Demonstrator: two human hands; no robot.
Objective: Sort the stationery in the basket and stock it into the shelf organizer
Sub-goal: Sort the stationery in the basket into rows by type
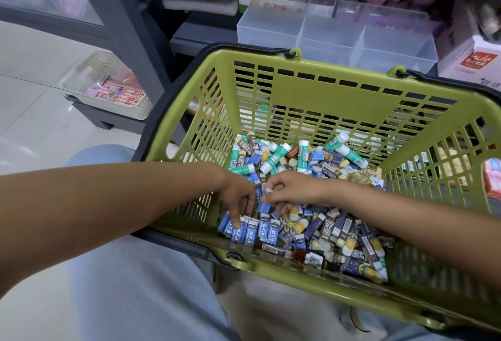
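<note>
My right hand (pixel 282 191) pinches a blue eraser (pixel 264 206) while my left hand (pixel 240 199) presses straight fingers on the row of blue erasers (pixel 249 229) in the green basket (pixel 311 85).

head: worn, wide-angle | faces forward-down | close over green basket (pixel 306 88)

Lime-green slotted basket (pixel 311 88), black handles; blue-and-white erasers (pixel 267 228) at 7 o'clock, teal-and-white glue sticks (pixel 276 157) at 12, navy-and-yellow erasers (pixel 349 243) at 4.
</note>
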